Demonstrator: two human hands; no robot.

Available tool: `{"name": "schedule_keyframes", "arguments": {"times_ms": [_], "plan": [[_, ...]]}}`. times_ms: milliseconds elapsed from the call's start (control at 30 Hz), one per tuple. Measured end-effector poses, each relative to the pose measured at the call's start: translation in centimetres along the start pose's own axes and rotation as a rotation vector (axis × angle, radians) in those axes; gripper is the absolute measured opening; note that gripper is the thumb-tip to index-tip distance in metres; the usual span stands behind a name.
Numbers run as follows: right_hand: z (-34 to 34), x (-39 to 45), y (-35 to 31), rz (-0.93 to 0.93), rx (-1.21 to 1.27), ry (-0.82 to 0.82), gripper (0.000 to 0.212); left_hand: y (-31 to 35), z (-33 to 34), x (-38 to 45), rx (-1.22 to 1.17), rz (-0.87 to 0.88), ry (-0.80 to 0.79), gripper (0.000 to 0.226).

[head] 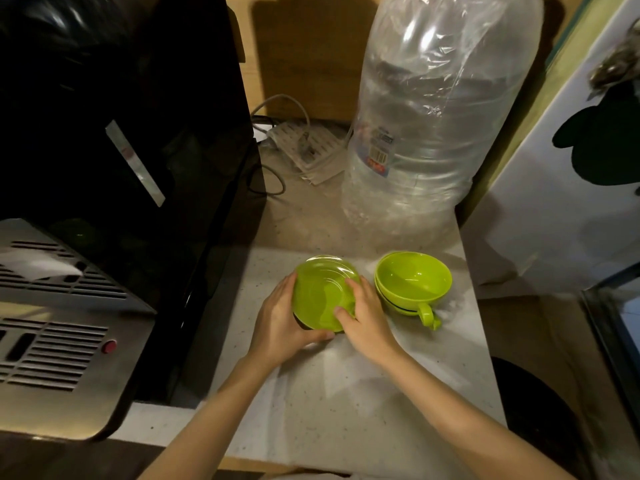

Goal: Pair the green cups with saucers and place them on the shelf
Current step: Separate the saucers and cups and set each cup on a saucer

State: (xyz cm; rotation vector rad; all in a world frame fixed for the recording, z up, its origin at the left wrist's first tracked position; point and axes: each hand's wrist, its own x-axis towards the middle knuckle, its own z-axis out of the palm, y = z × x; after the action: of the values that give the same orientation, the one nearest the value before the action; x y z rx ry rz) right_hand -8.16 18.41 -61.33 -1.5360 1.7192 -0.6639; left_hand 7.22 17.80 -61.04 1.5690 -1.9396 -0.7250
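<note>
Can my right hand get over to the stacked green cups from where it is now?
Probably yes: the right hand rests on the green saucers, with the stacked green cups just beside it and nothing between.

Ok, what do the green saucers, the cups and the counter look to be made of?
Saucers: probably glossy plastic, or glazed ceramic; uniform lime colour, soft highlights, moulded rings. Cups: the same glossy lime finish, thin rims, so likely the same material. Counter: pale speckled surface, matte, looks like stone or a composite. Both hands, left and right, grip the saucers.
</note>
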Motion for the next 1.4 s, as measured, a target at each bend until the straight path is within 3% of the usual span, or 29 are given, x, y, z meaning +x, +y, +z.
{"name": "schedule_keyframes", "arguments": {"times_ms": [300, 700, 1400], "plan": [[0.4, -5.5, 1.1, -0.063, 0.068, 0.004, 0.054, -0.7, -0.2, -5.0, -0.017, -0.042, -0.054, 0.129], [1.5, -9.7, 2.6, -0.024, 0.17, 0.033, 0.048, -1.7, 0.1, -9.7, 0.09, 0.023, -0.034, 0.112], [1.7, -9.7, 3.1, -0.024, 0.067, 0.036, 0.05, -2.6, 0.5, -9.2, 0.146, 0.029, -0.131, 0.112]]}}
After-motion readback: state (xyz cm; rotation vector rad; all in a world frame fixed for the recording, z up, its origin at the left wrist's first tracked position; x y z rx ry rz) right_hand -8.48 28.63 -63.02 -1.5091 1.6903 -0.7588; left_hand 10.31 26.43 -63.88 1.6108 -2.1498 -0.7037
